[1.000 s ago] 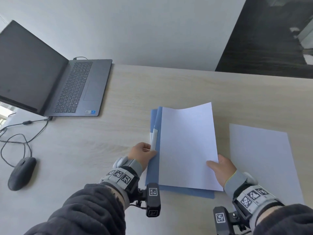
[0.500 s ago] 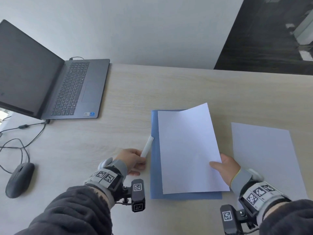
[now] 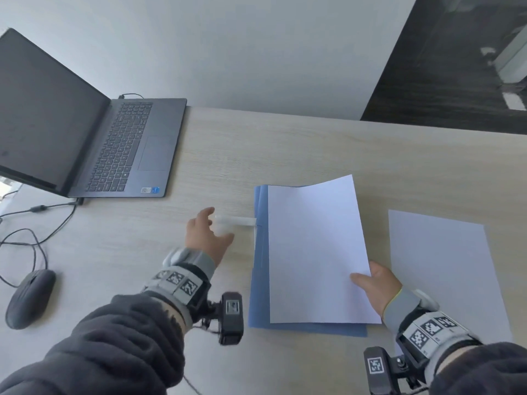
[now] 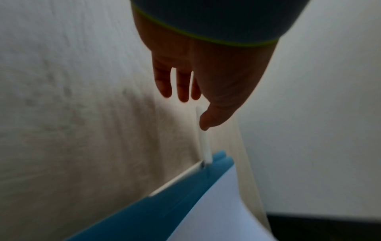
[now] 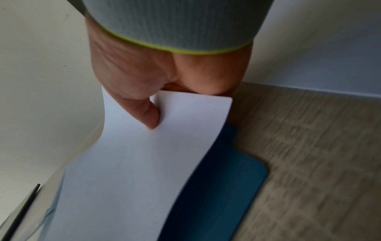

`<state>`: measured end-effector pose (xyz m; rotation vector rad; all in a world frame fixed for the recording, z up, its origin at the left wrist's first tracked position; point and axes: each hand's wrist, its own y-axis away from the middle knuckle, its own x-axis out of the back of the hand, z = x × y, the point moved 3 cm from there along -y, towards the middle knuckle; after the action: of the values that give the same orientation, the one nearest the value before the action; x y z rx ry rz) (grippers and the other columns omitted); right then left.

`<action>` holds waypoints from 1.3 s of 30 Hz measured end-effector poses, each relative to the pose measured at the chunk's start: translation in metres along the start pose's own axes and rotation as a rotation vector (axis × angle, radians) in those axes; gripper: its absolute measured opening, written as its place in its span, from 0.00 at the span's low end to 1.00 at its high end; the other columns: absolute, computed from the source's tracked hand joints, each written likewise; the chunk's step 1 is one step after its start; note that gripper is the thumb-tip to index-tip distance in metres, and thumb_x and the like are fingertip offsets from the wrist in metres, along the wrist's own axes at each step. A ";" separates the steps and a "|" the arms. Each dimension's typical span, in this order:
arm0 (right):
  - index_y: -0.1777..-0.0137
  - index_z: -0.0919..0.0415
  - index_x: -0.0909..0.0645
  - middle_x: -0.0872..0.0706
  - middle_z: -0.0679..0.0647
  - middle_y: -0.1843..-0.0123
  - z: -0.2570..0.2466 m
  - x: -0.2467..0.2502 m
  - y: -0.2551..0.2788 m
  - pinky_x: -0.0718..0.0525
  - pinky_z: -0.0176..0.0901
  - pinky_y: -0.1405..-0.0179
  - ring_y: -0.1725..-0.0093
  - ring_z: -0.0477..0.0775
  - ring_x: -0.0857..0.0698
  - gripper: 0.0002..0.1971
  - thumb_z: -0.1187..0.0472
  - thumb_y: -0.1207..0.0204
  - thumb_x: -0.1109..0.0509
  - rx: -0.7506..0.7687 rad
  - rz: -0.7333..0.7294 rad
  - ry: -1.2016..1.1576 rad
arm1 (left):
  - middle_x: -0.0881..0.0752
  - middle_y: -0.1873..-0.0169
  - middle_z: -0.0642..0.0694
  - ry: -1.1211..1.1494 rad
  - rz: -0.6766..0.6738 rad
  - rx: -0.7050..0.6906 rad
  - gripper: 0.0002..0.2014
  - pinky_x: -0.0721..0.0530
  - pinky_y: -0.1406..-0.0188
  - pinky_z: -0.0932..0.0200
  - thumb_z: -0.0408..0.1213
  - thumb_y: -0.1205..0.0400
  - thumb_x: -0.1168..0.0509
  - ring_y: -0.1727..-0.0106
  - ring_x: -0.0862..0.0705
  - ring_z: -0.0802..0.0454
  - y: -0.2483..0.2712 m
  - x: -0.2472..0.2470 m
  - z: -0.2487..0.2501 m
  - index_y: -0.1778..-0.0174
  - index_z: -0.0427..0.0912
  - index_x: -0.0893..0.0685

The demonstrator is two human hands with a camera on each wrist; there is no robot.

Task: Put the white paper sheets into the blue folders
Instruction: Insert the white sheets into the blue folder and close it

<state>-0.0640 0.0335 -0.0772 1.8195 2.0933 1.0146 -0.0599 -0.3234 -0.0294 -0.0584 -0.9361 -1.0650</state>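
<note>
the paper sheet [image 3: 313,252] hides most of the blue folder [image 3: 258,280] on the desk [image 3: 285,143] — long axis away from the person. right hand [image 3: 376,289] pinches its near corner; left hand [image 3: 206,238] relaxed beside the swung-out white clip bar [image 3: 236,220], contact unclear.

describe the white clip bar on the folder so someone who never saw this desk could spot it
On the wooden desk, right of the laptop, lie blue folders under a held paper sheet. The white clip bar juts leftward from their left edge toward the open left hand. It is a slim rod, unlike the flat sheets.
</note>
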 end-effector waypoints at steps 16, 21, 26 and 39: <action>0.36 0.63 0.18 0.14 0.64 0.38 0.030 0.089 0.010 0.23 0.69 0.33 0.40 0.67 0.16 0.16 0.73 0.22 0.34 -0.083 0.184 -0.397 | 0.69 0.14 0.44 -0.890 -0.389 -0.499 0.65 0.51 0.15 0.42 0.71 0.40 0.29 0.13 0.67 0.43 0.107 -0.094 -0.023 0.16 0.60 0.65; 0.52 0.52 0.12 0.12 0.62 0.40 0.045 0.122 0.010 0.24 0.71 0.32 0.40 0.67 0.15 0.11 0.69 0.27 0.29 -0.111 0.318 -0.504 | 0.60 0.12 0.45 -0.761 -0.369 -0.438 0.49 0.46 0.15 0.50 0.50 0.23 0.36 0.12 0.61 0.46 0.115 -0.086 -0.014 0.14 0.54 0.63; 0.47 0.53 0.13 0.13 0.59 0.37 0.053 0.133 0.007 0.26 0.66 0.28 0.36 0.65 0.16 0.12 0.66 0.29 0.27 -0.117 0.417 -0.528 | 0.53 0.12 0.46 -0.462 -0.269 -0.274 0.41 0.50 0.16 0.60 0.28 0.21 0.47 0.12 0.50 0.47 0.114 -0.068 -0.017 0.13 0.46 0.58; 0.48 0.60 0.15 0.12 0.60 0.56 0.005 0.040 0.006 0.17 0.52 0.52 0.57 0.62 0.15 0.12 0.72 0.24 0.37 0.018 0.110 -0.141 | 0.11 0.40 0.37 0.250 -0.148 0.224 0.13 0.16 0.38 0.42 0.48 0.18 0.40 0.39 0.14 0.35 0.114 -0.055 -0.028 0.41 0.52 0.16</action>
<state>-0.0661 0.0724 -0.0659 1.9724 1.9459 0.8666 0.0366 -0.2374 -0.0409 0.3274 -0.8353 -1.0682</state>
